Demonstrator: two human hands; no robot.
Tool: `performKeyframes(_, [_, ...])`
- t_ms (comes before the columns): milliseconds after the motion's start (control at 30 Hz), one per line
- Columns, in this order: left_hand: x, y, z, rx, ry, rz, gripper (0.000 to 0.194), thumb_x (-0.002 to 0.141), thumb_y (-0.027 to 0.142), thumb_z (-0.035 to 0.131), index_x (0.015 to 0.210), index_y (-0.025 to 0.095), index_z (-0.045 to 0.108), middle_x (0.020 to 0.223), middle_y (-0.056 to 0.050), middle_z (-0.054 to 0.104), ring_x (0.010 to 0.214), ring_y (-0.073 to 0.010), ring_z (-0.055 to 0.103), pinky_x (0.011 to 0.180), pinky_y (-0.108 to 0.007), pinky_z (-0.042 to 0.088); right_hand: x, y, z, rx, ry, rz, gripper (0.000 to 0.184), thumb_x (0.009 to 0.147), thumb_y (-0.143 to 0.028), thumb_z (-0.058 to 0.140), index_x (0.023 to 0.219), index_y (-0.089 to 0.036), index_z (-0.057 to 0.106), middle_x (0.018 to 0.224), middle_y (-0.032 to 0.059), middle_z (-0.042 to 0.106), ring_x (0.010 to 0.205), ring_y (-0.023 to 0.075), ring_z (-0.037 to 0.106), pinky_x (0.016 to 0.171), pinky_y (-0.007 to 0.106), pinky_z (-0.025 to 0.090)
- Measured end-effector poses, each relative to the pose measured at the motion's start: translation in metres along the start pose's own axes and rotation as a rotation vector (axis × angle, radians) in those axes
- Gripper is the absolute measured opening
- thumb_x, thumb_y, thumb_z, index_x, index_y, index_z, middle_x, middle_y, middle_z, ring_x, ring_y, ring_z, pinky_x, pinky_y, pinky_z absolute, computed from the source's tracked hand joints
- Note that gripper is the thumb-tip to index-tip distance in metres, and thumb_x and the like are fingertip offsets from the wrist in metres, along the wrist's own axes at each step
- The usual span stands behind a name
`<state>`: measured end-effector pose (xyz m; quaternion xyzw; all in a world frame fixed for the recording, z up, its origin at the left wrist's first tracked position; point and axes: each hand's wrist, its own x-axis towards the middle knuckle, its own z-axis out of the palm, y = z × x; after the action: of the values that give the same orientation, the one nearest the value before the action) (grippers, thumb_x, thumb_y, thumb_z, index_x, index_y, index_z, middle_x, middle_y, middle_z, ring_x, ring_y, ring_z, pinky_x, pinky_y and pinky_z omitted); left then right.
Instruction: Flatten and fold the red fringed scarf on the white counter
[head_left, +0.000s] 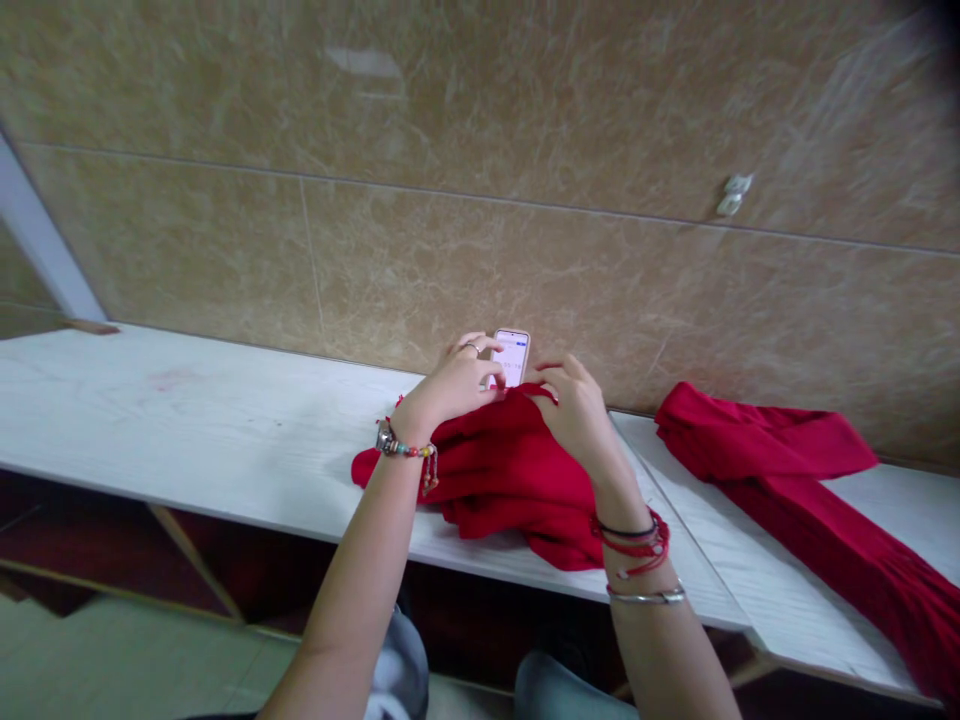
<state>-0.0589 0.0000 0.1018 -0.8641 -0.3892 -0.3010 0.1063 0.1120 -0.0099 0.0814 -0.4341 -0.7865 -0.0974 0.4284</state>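
Observation:
A crumpled red cloth (502,480) lies on the white tabletop (187,420) in front of me. Both hands rest on its far edge. My left hand (450,385) has its fingers curled and pinched on the cloth's top edge, right beside a white phone (513,356) that leans against the tiled wall with its screen lit. My right hand (574,410) also pinches the cloth's edge with bent fingers. Beaded and red string bracelets sit on my wrists.
A second red cloth (787,480), long and stretched out, lies on the right part of the table and hangs over its edge. The tan tiled wall (450,200) stands directly behind. My knees show under the table edge.

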Motion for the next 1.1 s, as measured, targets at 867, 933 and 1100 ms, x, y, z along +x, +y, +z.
performKeyframes(867, [-0.015,-0.028,-0.019,-0.265,0.209,-0.218,0.014,0.078,0.025,0.057,0.089,0.017,0.058,0.101,-0.004,0.059,0.099,-0.0157,0.052,0.091,-0.03,0.037,0.0,0.019,-0.027,0.017,0.083,-0.081,0.023,0.066,-0.009,0.042,0.073,-0.02,0.061,0.087,0.0067,0.055,0.084,0.0201,0.054,0.079,0.036,0.044])
performKeyframes(933, [-0.01,-0.021,0.0,-0.434,-0.219,-0.105,0.027,0.076,0.027,0.059,0.102,0.017,0.058,0.113,-0.004,0.058,0.106,-0.016,0.051,0.093,-0.027,0.036,0.0,0.019,-0.021,0.034,0.013,-0.1,0.023,0.066,-0.009,0.042,0.072,-0.019,0.062,0.086,0.0068,0.055,0.083,0.02,0.055,0.079,0.036,0.044])
performKeyframes(1100, [0.002,-0.009,0.029,-0.65,-0.477,-0.067,0.026,0.076,0.019,0.057,0.101,0.015,0.059,0.119,-0.005,0.057,0.109,-0.0157,0.051,0.095,-0.024,0.035,0.0,0.021,-0.022,-0.01,0.113,-0.04,0.022,0.066,-0.011,0.043,0.072,-0.02,0.062,0.086,0.0069,0.057,0.085,0.0213,0.055,0.08,0.037,0.044])
